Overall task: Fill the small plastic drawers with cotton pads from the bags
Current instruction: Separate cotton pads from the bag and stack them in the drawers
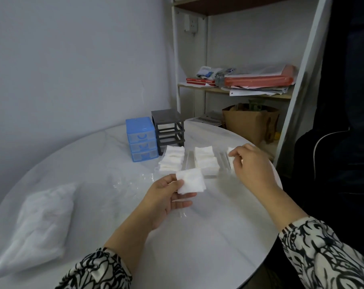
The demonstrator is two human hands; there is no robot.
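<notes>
Left grip (166,197): thumb and fingers pinching a small stack of square cotton pads (191,181), soft, fluffy white, edges slightly ragged, held just above the bench (197,236). Right grip (250,163): fingers curled down onto more white pads (231,155) in the rightmost clear drawer (226,161), pinching them at the edge. Just left of that, a second clear plastic drawer (207,161), rectangular and thin-walled, packed with rows of white pads; further left a third drawer (172,158), likewise full of square pads. Between the left grip and the drawers, crumpled clear plastic film (133,182), glossy and nearly invisible against the surface. Behind the drawers, a dark grey plastic frame (168,128), boxy, with three open slots; touching or just beside it on the left, a blue plastic cabinet (141,140) with three translucent drawers in place. At the near left of the bench, a puffy, pillow-shaped plastic bag (39,222), filled with white pads, wrinkled and soft-looking. Round bench top, smooth and white with faint marbling. Patterned black-and-white sleeves (331,257) on both forearms. Beyond the bench, a white metal shelf (235,92) with stacked papers, red folders and a brown paper bag (247,122) below.
</notes>
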